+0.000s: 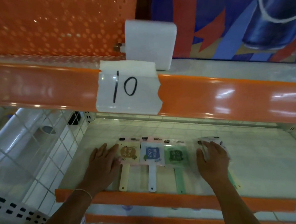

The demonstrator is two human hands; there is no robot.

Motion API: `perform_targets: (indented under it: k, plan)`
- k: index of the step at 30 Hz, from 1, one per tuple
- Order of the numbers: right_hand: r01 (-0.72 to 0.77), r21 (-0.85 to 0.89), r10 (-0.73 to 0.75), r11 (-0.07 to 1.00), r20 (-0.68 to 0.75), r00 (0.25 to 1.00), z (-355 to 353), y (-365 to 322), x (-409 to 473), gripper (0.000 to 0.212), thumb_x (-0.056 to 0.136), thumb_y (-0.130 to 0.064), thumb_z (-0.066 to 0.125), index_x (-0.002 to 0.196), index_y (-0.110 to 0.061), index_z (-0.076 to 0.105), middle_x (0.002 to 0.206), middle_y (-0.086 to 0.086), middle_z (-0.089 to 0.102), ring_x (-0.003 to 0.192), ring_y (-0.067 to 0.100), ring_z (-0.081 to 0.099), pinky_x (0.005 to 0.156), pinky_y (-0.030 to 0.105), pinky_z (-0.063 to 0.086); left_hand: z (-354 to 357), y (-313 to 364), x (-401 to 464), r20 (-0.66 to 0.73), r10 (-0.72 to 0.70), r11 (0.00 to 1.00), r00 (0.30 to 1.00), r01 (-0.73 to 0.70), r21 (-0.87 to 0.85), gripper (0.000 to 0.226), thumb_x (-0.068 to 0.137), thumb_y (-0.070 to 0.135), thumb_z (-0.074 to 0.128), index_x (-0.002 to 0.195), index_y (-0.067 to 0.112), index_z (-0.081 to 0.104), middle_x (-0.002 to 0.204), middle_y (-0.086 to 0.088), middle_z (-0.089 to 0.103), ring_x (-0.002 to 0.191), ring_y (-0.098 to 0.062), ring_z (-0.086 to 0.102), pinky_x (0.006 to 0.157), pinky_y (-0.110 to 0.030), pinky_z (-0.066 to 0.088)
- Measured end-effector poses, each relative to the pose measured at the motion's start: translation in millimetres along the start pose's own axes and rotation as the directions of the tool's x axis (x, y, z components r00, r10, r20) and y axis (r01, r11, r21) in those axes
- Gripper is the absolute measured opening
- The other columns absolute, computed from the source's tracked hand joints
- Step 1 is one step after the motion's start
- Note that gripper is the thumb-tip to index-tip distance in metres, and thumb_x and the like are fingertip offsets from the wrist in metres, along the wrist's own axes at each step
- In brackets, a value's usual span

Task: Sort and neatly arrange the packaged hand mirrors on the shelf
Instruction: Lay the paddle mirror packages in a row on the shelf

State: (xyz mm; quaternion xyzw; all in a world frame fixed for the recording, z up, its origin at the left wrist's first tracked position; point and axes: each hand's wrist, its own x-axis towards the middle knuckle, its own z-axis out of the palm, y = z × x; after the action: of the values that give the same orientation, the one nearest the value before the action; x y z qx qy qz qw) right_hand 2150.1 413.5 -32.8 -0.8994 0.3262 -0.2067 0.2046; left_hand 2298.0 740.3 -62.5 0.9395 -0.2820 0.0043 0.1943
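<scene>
Below, seen from the head camera: white tiled shelf [162,128] with an orange front lip, under a second orange-edged shelf [230,95].

Lying flat in a row on the tiled surface, handles toward the front lip: cream-handled packaged hand mirror with a brown printed panel [128,154], at the left end; just beside it, white-handled packaged hand mirror with a blue printed panel [152,154], packets touching or slightly overlapping; next on the right, green-handled packaged hand mirror with a dark green panel [176,156], blurred.

Left hand [102,165] laid palm down on the shelf, fingers straight and relaxed, gripping nothing; fingertips against the left edge of the cream-handled packet. Thin bracelet [84,192] around the left wrist.

Right hand [212,159] resting on top of a fourth pale packaged mirror [217,142], right of the green one and apart from it; packet mostly covered and smeared by motion. Fingers spread over the packet; pressing or curling round its edge cannot be told. Pale green handle [233,179] showing beside the right forearm.

Taped to the upper shelf edge: white paper label marked "10" in black [127,88]. Behind it, white foam block [150,43] standing against an orange perforated panel [50,26].
</scene>
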Motion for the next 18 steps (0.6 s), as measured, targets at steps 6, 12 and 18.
perform_targets:
  k: [6, 12, 18]
  plan:
    - [-0.200, -0.044, 0.203, 0.979, 0.075, 0.976, -15.0, 29.5, 4.0, 0.057, 0.081, -0.052, 0.049, 0.128, -0.020, 0.058, 0.136, 0.012, 0.054, 0.124, 0.038, 0.048, 0.101, 0.052, 0.042, -2.8, 2.0, -0.5, 0.022, -0.031, 1.000, 0.999, 0.031, -0.004, 0.098, 0.080, 0.077, -0.009, 0.150, 0.019, 0.027, 0.152, -0.005, 0.035, 0.146, -0.021, 0.014, 0.120, -0.040, 0.005]
    - [-0.250, -0.141, 0.274, 0.958, 0.185, 0.944, -18.0, 34.3, 7.3, 0.070, 0.077, -0.049, 0.067, 0.140, -0.030, 0.041, 0.151, 0.005, 0.033, 0.136, 0.035, 0.030, 0.109, 0.050, 0.028, -9.1, 6.1, -2.1, 0.000, -0.065, 0.993, 0.998, 0.065, -0.096, 0.092, 0.083, 0.075, 0.007, 0.148, 0.016, 0.032, 0.148, -0.010, 0.042, 0.143, -0.028, 0.023, 0.117, -0.046, 0.016]
    - [-0.267, -0.119, 0.287, 0.956, 0.213, 0.934, -32.1, 35.4, 12.9, 0.078, 0.070, -0.054, 0.072, 0.138, -0.028, 0.044, 0.147, 0.006, 0.037, 0.131, 0.034, 0.038, 0.106, 0.048, 0.033, -21.8, 58.5, -1.2, -0.300, -0.170, 0.964, 0.939, 0.095, -0.248, 0.056, 0.094, 0.039, 0.036, 0.139, 0.005, 0.043, 0.126, -0.020, 0.055, 0.116, -0.034, 0.051, 0.095, -0.048, 0.045]
